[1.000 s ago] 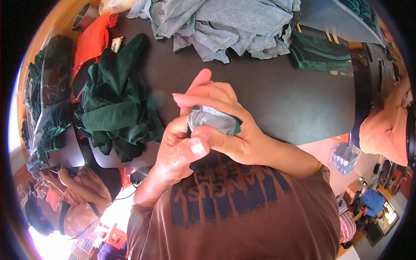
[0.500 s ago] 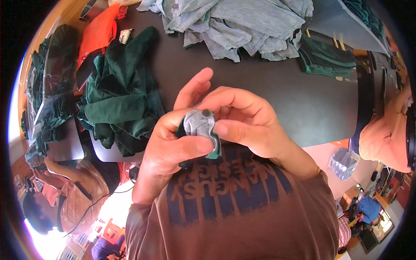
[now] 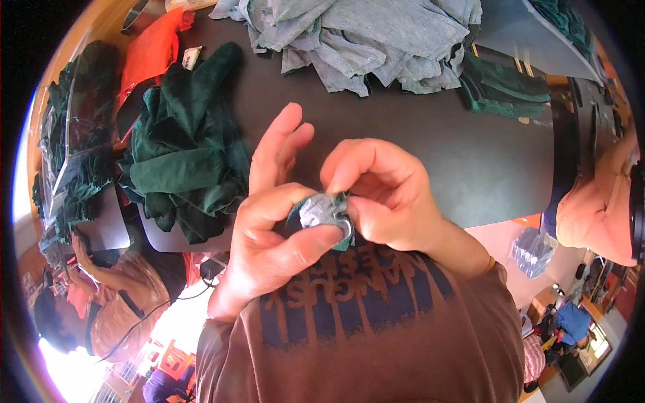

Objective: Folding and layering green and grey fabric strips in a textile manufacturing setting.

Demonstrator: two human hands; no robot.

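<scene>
Head view: the left hand [image 3: 261, 236] pinches the cloth [image 3: 320, 211] between thumb and forefinger in front of the shirt [image 3: 383, 336], while the right hand [image 3: 398, 196] nips its edge, a hold likely served best by firm left fingers and a light right touch.

grey cloth pile [image 3: 376, 43]: is running off the top edge
small cloth [image 3: 319, 212]: left hand [image 3: 255, 243] is covering part

Small cloth [image 3: 320, 211] is grey, apparently green-edged; left fabric heap [image 3: 178, 170] dark green.
</scene>
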